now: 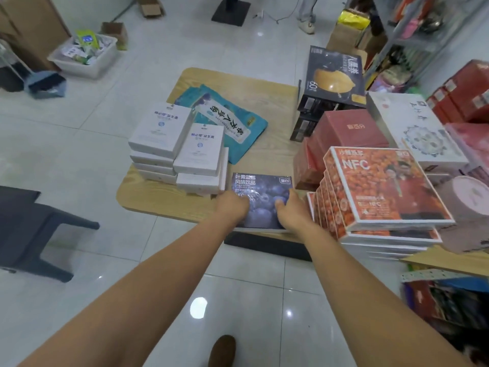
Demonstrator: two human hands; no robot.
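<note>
A flat dark blue box (263,189) printed with blueberries lies at the near edge of a low wooden table (158,197). My left hand (232,206) lies on the box's near left part, knuckles up, fingers bent over it. My right hand (292,210) is on the box's near right part, thumb pointing up along its right side. Whether either hand grips the box's edge is hidden by the hands themselves.
White boxes (169,144) are stacked left of the blue box, with teal pouches (232,120) behind them. Orange NFC boxes (381,192) are stacked on the right, red boxes (346,133) and a black box (334,75) behind. A dark stool (31,229) stands left; shelves (423,35) far right.
</note>
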